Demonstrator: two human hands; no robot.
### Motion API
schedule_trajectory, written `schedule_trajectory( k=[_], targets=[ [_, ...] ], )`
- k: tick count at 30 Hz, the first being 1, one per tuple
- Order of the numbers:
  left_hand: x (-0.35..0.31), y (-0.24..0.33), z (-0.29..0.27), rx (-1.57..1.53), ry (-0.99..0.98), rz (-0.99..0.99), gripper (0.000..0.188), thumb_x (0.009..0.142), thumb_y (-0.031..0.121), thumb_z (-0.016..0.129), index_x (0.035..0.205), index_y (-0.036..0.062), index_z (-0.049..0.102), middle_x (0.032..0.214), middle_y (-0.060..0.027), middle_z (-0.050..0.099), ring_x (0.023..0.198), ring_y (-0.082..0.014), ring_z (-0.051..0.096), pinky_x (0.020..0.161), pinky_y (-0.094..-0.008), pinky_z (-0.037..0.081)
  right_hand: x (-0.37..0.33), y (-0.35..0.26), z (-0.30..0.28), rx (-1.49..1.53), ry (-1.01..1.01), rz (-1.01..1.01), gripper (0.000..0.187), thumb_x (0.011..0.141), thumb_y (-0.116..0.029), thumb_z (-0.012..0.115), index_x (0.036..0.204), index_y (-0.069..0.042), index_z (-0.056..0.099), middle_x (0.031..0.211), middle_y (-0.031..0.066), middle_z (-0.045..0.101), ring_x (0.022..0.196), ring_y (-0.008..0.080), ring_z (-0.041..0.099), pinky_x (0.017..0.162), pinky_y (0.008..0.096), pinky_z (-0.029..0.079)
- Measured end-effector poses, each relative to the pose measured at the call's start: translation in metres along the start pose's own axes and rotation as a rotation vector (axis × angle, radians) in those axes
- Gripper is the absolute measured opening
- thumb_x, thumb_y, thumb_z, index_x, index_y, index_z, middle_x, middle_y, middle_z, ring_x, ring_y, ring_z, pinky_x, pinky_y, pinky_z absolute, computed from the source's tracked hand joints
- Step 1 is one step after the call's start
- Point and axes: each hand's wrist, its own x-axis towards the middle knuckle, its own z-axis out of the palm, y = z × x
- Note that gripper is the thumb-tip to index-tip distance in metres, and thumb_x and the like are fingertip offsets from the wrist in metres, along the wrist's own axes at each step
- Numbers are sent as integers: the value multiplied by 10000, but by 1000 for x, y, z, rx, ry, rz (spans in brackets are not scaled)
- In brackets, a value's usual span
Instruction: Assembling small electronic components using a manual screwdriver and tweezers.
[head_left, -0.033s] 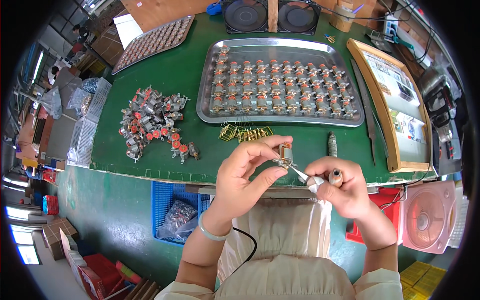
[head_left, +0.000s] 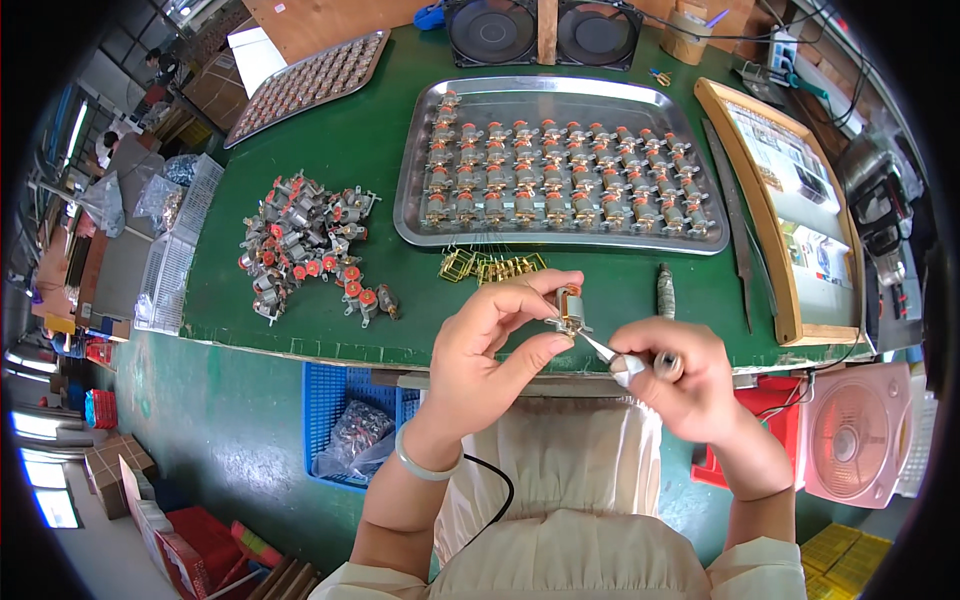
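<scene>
Between the thumb and fingertips of my left hand is a small cylindrical metal component with an orange-red end and thin metal lugs. My right hand is closed around a slim pointed tool with white wrapping, and its tip meets the lugs at the component's lower end. A round-ended handle also shows in that hand; I cannot tell if it belongs to the same tool. Just beyond my hands lie yellow-framed pieces with fine wires. Similar components stand in rows on a metal tray.
A loose pile of components lies on the green table to the left. A second filled tray is farther back. Right of the main tray are a wrapped rod, a long blade and a wooden frame. Two black fans stand behind.
My right hand has turned slightly, and the round-ended handle in it has tipped lower. The pointed tool has shifted a little; my left hand and the component are nearly still.
</scene>
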Motion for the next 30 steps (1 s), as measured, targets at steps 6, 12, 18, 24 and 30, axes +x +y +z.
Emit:
schedule_trajectory(
  k=[6, 12, 18, 24, 30],
  targets=[
    [0, 6, -10, 78, -37, -9, 213, 781, -72, 584, 957, -21, 477, 1159, -230, 514, 1043, -224, 532, 877, -321, 446, 5, 3, 5, -461, -11, -382, 207, 699, 11, 586, 904, 1, 556, 693, 87, 556, 506, 171, 522, 459, 273, 395],
    [3, 10, -15, 72, -46, 6, 209, 780, -67, 588, 950, -23, 476, 1151, -232, 521, 1026, -232, 544, 878, -325, 446, 2, 2, 10, 306, -56, 166, 159, 799, -37, 542, 943, 31, 542, 708, 43, 562, 517, 93, 464, 470, 233, 358],
    [2, 10, -19, 123, -71, 45, 205, 779, -60, 594, 944, -22, 478, 1139, -224, 533, 1003, -227, 553, 842, -327, 465, 9, 12, 9, 860, -154, 472, 207, 784, -24, 547, 960, 84, 535, 700, 81, 552, 517, 101, 462, 469, 238, 357],
    [4, 7, -14, 122, -38, 111, 211, 777, -57, 600, 947, -21, 481, 1132, -219, 540, 993, -228, 562, 824, -319, 475, 7, 20, 14, 1153, -227, 437, 198, 791, -38, 537, 939, 95, 543, 684, 93, 546, 516, 113, 464, 467, 248, 358],
    [1, 3, -14, 143, 90, 178, 292, 775, -57, 601, 1043, -34, 489, 1162, -216, 517, 1062, -259, 534, 867, -328, 465, 14, -2, 2, -142, -180, -13, 190, 733, -21, 617, 916, 5, 568, 699, 73, 518, 519, 160, 480, 478, 291, 396]
  ],
)
